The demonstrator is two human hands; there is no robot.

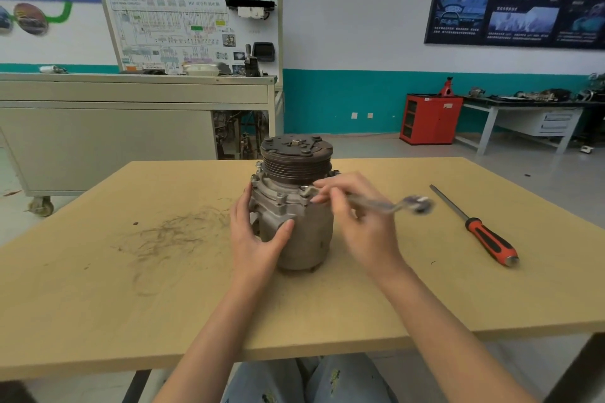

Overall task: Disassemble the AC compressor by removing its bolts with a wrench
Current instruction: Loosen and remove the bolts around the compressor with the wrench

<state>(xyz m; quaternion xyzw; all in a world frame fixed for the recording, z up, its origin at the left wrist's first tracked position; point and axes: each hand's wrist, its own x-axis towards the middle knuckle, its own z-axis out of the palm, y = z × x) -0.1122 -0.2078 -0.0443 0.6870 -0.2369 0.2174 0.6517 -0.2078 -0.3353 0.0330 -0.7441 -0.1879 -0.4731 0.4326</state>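
Nearby, orange-handled screwdriver lies rightward; my left grip cups grey metal compressor, right grip pinches silver wrench.

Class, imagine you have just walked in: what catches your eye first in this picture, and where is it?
The compressor stands upright in the middle of the table, with its dark pulley on top. The left hand grips its side, while the right hand holds a wrench at a bolt. A screwdriver lies to the right.
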